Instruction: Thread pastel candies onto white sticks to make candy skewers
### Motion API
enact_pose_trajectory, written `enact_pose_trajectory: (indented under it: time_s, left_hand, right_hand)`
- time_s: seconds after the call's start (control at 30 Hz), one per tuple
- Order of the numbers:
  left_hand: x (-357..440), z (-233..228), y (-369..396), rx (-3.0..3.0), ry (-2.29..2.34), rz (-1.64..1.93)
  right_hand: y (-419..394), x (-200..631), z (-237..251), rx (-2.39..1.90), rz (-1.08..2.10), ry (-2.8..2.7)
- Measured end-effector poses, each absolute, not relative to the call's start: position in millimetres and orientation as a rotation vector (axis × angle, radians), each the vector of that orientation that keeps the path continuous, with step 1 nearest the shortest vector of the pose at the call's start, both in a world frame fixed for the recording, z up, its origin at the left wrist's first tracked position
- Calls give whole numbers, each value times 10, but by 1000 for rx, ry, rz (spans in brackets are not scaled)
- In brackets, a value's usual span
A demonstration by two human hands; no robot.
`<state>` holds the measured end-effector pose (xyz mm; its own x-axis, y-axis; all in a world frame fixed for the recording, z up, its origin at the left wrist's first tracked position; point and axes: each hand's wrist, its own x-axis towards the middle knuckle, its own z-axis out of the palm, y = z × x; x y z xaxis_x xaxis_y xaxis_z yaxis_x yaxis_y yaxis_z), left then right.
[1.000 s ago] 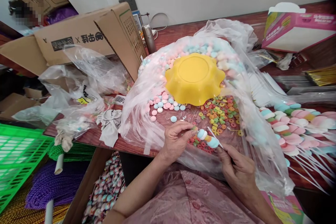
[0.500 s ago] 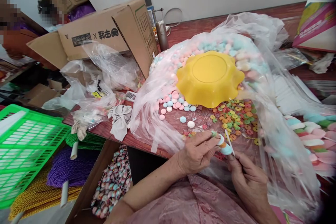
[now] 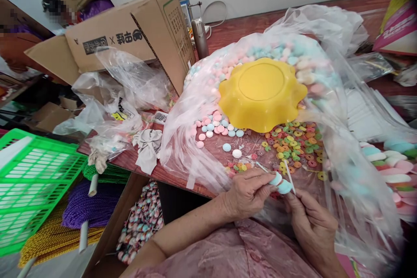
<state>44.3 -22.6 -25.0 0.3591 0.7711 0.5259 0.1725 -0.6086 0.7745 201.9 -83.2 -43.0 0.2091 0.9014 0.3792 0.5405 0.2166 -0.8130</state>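
My left hand (image 3: 248, 194) is closed, thumb and fingers pinching a short marshmallow skewer (image 3: 284, 186) with pale blue and white discs packed together. A thin stick end pokes out above those fingers. Close on the right, my right hand (image 3: 312, 221) pinches a thin white stick (image 3: 289, 176) that points upward beside the blue discs; whether the two touch I cannot tell. Just beyond my hands lie small coloured gummy rings (image 3: 291, 145) and loose pink, white and blue marshmallow discs (image 3: 221, 129). An upturned yellow scalloped bowl (image 3: 262, 95) rests behind them.
Clear plastic sheeting (image 3: 190, 139) surrounds the candies. A cardboard box (image 3: 107, 30) stands back left, beside a metal cylinder (image 3: 199, 39). At lower left are a green basket (image 3: 39, 182), cord bundles (image 3: 91, 204) and a carton of finished-looking skewers (image 3: 143, 217). Another person is far left.
The marshmallow skewer has shifted slightly right and down; a stick end now shows above my left fingers, where a greenish piece was visible. The right hand moved slightly right and down with the white stick.
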Motion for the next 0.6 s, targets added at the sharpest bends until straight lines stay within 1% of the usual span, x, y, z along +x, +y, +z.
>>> enact_pose_trajectory:
  time_s: [0.07,0.13,0.23,0.33,0.47,0.53,0.6]
  left_hand:
    - [390,-230,-202,2017,799,1206]
    - [259,-174,-114,2103,801,1236]
    - [-22,-83,120,2319,1021,1290]
    - [-211,-49,338,2490,1266,1007]
    - [-148,-100,428,2587,1309,581]
    - [-83,-151,438,2588,1333,491]
    - [-65,-204,463,2545,1325,555]
  right_hand:
    - [-817,2048,-431,-1454,451,-1463]
    - [-796,2116,-435,-1486,437,-1460]
    - [-780,2273,-437,-1585,424,-1388]
    - [-790,2401,-447,-1664,445,-1318]
    - [-797,2425,-504,-1609,402,-1391]
    - [-791,2409,-535,-1544,318,-1470]
    - [-783,2402,-548,-1510,261,-1521]
